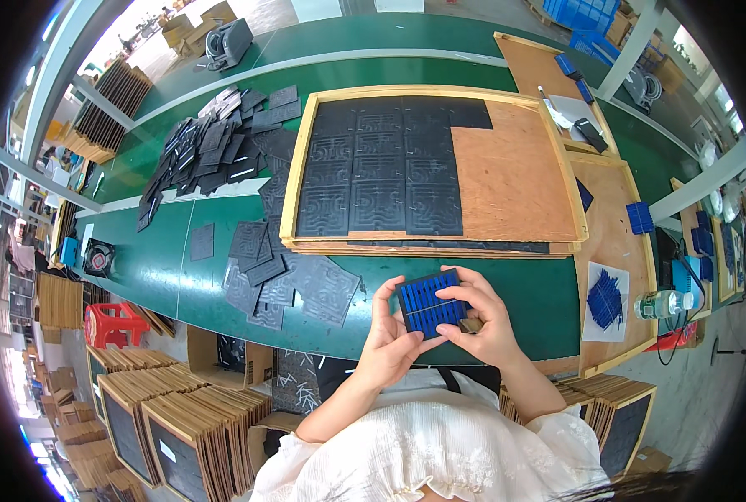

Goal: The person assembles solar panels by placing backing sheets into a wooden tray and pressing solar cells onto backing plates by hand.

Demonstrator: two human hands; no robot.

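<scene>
Close in front of me, my left hand (pixel 387 341) and my right hand (pixel 483 318) hold a small solar panel (pixel 430 306) with blue cells in a black frame. My left hand grips its left side, thumb at the lower edge. Fingers of the right hand bend over the panel's right part, with the thumb near the bottom corner. Just beyond is a wood-rimmed board (pixel 519 180), with black patterned plates (pixel 379 167) laid in rows over its left part. Loose black plates (pixel 327 291) overlap on the table to the left of my hands.
A heap of black plates (pixel 214 146) covers the green table (pixel 147 263) at the far left. On the right, blue strips (pixel 605 299) lie on white paper beside a clear bottle (pixel 661 304). Stacked framed boards (pixel 197 435) and a red stool (pixel 115 324) stand below the table.
</scene>
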